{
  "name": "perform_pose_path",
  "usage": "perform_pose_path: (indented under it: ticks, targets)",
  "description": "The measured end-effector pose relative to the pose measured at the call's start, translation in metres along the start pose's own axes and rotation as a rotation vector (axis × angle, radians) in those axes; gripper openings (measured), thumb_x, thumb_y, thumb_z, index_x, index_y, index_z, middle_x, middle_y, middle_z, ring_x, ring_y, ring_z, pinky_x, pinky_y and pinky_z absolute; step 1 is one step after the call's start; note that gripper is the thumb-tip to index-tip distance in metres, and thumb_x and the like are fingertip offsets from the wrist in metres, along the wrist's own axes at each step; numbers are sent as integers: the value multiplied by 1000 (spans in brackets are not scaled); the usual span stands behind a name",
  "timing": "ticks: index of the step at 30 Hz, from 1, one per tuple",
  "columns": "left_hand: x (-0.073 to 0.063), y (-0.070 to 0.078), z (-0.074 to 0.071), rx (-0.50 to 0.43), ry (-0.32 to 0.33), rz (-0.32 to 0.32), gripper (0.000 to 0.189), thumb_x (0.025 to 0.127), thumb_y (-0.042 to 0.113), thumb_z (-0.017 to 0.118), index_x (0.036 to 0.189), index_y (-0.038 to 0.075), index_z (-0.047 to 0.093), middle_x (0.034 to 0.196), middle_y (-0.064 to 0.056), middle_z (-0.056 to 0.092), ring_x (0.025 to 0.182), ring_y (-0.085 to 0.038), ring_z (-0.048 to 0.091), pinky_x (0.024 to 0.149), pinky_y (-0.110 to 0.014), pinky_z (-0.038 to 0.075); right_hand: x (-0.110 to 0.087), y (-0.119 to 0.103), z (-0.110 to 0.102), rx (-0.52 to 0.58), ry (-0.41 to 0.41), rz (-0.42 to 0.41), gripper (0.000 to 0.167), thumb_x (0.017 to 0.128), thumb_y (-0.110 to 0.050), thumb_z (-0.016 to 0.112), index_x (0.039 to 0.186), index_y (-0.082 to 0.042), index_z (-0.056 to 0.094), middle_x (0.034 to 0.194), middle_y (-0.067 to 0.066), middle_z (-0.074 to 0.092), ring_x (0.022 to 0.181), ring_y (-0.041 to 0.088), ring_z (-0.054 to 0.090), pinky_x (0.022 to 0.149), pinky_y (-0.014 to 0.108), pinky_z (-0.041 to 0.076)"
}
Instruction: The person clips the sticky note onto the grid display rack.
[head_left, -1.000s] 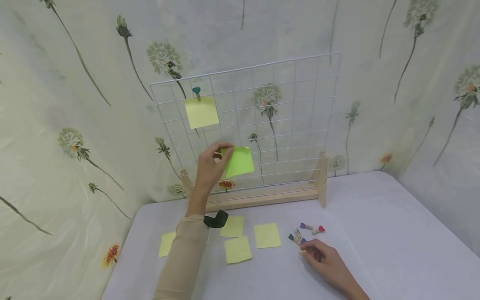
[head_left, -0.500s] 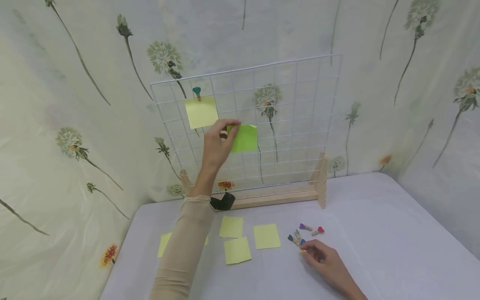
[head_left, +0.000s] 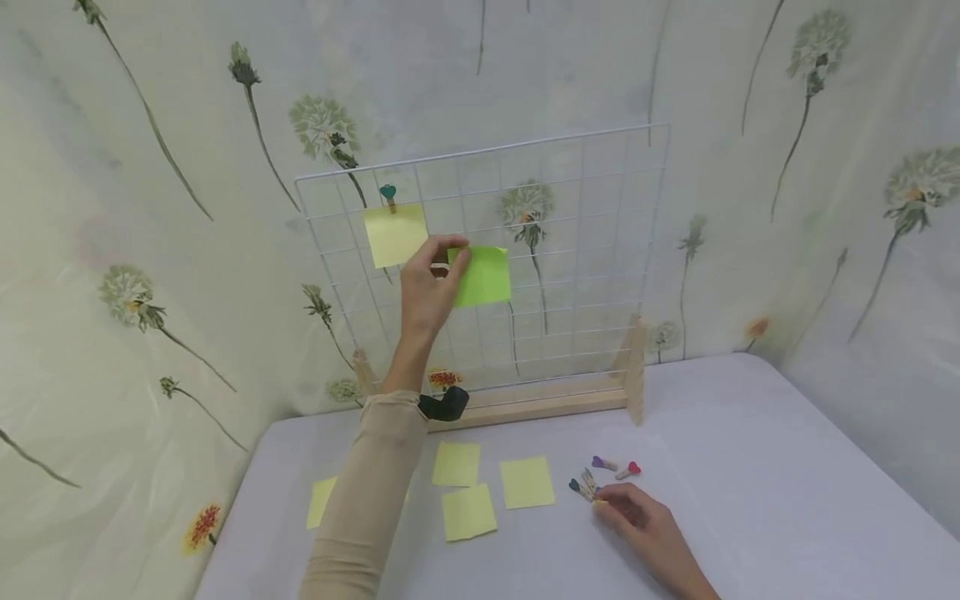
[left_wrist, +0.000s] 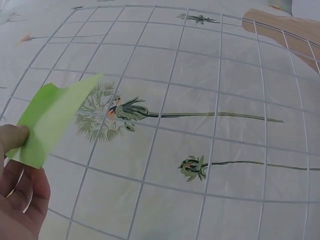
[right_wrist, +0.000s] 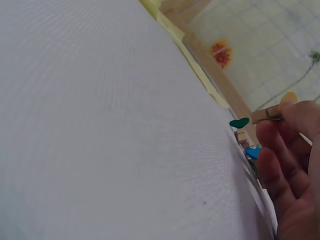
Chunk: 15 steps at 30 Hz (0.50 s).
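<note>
My left hand (head_left: 429, 287) pinches a bright green sticky note (head_left: 483, 277) by its upper left edge, in front of the white wire grid (head_left: 592, 250). The left wrist view shows the note (left_wrist: 52, 117) bent between thumb and fingers. Low over the table at the right, my right hand (head_left: 648, 525) pinches a small wooden clothespin (right_wrist: 270, 113) with a yellow top, seen in the right wrist view. Beside those fingers lie several more clothespins, among them a purple heart one (head_left: 602, 462) and a red heart one (head_left: 629, 471).
A pale yellow note (head_left: 395, 237) hangs on the grid under a teal heart clothespin (head_left: 388, 195). Several yellow notes, such as this note (head_left: 527, 482), lie on the white table; the left sleeve (head_left: 367, 492) covers part of some. The grid stands in a wooden base (head_left: 540, 408).
My left hand has lifted the green note up along the grid, then held about the same height. The right hand stays by the clothespins. The head view has tilted slightly.
</note>
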<state>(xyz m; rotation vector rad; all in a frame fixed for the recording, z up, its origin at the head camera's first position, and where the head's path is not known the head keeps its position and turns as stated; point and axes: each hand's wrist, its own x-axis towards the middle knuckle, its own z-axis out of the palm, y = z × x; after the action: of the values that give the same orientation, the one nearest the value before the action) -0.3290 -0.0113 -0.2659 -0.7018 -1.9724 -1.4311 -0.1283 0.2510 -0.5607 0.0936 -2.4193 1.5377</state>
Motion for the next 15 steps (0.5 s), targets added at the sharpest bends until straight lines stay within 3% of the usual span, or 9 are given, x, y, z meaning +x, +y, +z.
perform_pose_path:
  ticks: [3,10,15]
  targets:
    - [4,3,2,12,17,1,16,90,22,64,102,12,68,99,-2,70,81,-11,62,68,-22,50,0,-6,-2,33,12,0,20,88,-25,66,107,-19,63,96,-4,65,83,7,65,68,21,53]
    - [9,6,0,25,27,-6,14,92,20,62,101,11,67,97,-4,70,81,-13,62,65,-22,50,4,-7,-12,79,19,-125,22,92,-15,60,113,-10,58,105,5,63,86,14,66,70,23,55]
    - [14,9,-1,58,6,-17,15,92,21,61,102,11,67,100,-4,70,83,-15,63,66,-24,51,16,-28,-23,65,50,-169,24,92,-10,59,116,-6,57,109,11,63,89,8,64,70,24,56]
